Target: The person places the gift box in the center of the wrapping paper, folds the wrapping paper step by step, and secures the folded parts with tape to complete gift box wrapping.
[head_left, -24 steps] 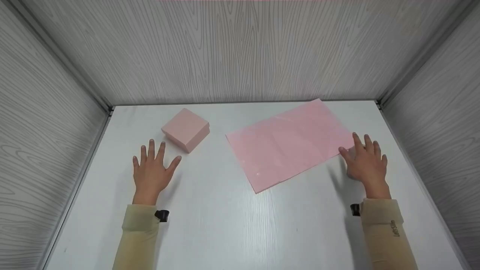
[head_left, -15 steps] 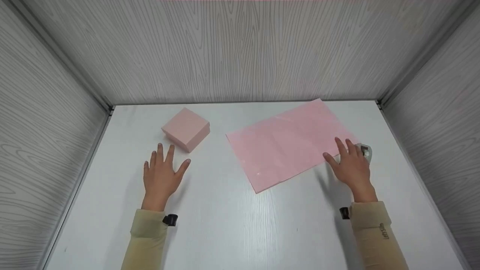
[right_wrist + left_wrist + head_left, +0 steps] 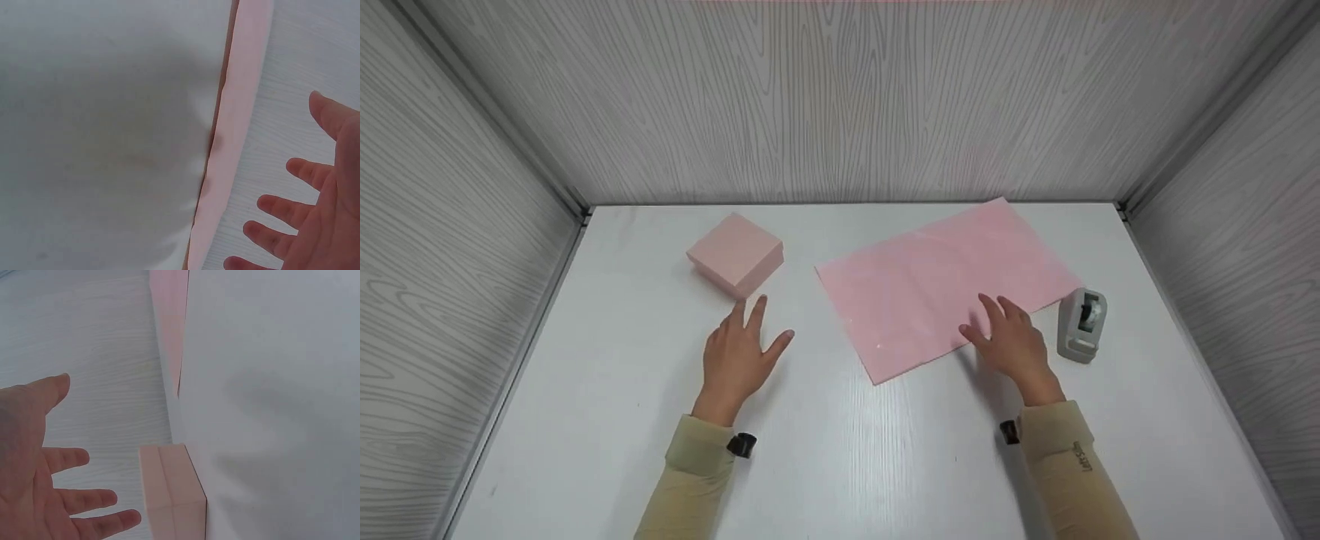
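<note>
A small pink box [image 3: 735,253] with a lid sits at the back left of the table. My left hand [image 3: 735,360] hovers just in front of it, fingers spread and holding nothing; in the left wrist view the box [image 3: 171,495] stands apart from the fingertips. A flat pink sheet [image 3: 915,292], probably paper, lies slanted right of the middle. My right hand [image 3: 1012,345] is above the sheet's near edge, fingers spread and holding nothing. The right wrist view shows the hand [image 3: 320,208] off the sheet [image 3: 236,124], its shadow falling there.
A grey tape dispenser [image 3: 1081,326] stands right of the sheet, close to its right corner. Wood-grain panels enclose the white table [image 3: 840,465] at the back [image 3: 840,105] and on both sides.
Both hands have moved inward, toward the middle of the table. The tape dispenser, earlier covered by the right hand, now shows fully. The box and the sheet lie where they were.
</note>
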`<move>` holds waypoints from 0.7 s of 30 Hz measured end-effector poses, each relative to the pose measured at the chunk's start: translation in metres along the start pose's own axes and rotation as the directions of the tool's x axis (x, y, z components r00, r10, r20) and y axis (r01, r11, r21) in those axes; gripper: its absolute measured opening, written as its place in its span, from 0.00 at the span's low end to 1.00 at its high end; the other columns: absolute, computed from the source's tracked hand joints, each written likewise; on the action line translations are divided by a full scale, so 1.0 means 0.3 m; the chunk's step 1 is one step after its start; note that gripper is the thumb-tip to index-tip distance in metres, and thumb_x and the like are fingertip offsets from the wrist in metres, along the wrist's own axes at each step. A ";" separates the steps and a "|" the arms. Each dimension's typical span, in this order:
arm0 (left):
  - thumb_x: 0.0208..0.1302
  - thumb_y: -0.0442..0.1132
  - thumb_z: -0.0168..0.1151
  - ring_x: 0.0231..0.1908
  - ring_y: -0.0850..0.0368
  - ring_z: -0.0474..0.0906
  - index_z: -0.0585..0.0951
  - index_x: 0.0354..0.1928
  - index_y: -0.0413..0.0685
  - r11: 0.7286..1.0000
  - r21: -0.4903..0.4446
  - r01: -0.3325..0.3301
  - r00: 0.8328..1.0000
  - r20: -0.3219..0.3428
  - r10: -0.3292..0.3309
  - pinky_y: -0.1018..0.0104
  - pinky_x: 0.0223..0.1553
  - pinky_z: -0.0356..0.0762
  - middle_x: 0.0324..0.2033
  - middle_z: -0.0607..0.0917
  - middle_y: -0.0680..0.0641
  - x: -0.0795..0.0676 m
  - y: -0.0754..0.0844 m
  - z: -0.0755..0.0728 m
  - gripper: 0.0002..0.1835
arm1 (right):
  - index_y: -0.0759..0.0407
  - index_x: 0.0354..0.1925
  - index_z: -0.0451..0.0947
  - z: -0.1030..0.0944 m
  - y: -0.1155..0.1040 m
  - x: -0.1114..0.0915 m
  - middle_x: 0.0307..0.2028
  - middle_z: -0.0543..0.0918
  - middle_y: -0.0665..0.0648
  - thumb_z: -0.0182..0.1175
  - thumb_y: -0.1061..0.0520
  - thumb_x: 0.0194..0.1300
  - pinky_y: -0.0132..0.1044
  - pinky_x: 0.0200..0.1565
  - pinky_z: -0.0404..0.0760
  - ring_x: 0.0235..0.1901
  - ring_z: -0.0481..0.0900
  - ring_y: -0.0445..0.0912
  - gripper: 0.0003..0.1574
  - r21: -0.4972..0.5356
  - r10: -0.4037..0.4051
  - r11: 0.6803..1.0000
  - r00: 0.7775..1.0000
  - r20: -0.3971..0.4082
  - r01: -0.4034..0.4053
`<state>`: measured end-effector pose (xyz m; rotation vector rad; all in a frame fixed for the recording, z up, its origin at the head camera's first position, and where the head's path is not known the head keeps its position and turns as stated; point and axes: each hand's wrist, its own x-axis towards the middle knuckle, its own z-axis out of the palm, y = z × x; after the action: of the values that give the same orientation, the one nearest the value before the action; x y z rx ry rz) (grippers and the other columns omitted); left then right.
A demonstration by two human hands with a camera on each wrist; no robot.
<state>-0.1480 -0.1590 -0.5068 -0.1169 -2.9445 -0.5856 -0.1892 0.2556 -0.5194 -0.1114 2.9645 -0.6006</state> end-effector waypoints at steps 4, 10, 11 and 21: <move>0.68 0.63 0.55 0.61 0.34 0.69 0.61 0.74 0.46 0.999 -0.033 0.007 0.999 0.042 -0.006 0.40 0.55 0.70 0.68 0.64 0.32 0.000 0.045 0.025 0.41 | 0.57 0.75 0.53 0.021 -0.031 0.016 0.72 0.55 0.71 0.51 0.36 0.72 0.69 0.60 0.60 0.69 0.52 0.68 0.45 -0.016 0.000 1.000 1.000 0.024 0.001; 0.67 0.61 0.57 0.58 0.37 0.73 0.62 0.74 0.46 0.998 -0.066 -0.014 0.997 0.074 0.019 0.43 0.52 0.74 0.67 0.67 0.34 0.000 0.111 0.079 0.40 | 0.58 0.74 0.56 0.047 -0.060 0.042 0.71 0.56 0.70 0.54 0.38 0.71 0.68 0.60 0.60 0.69 0.52 0.68 0.44 -0.033 0.023 0.999 0.998 0.062 -0.021; 0.67 0.61 0.57 0.57 0.37 0.74 0.63 0.73 0.46 0.997 -0.068 -0.021 0.997 0.075 0.026 0.43 0.51 0.74 0.66 0.67 0.34 0.000 0.123 0.086 0.40 | 0.58 0.73 0.57 0.052 -0.062 0.046 0.71 0.56 0.70 0.54 0.39 0.71 0.68 0.61 0.60 0.69 0.53 0.67 0.43 -0.035 0.030 0.999 0.997 0.067 -0.028; 0.67 0.57 0.60 0.57 0.39 0.74 0.65 0.71 0.42 0.991 -0.107 -0.083 0.992 0.086 0.093 0.45 0.51 0.76 0.62 0.72 0.34 -0.003 0.206 0.151 0.39 | 0.64 0.55 0.76 0.090 -0.076 0.054 0.56 0.72 0.70 0.60 0.44 0.68 0.63 0.52 0.71 0.53 0.71 0.63 0.28 -0.096 0.008 0.995 0.998 0.069 -0.002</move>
<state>-0.1461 -0.0846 -0.5251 -0.2903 -2.9763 -0.7381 -0.2005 0.2227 -0.5366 -0.1304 2.9250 -0.4435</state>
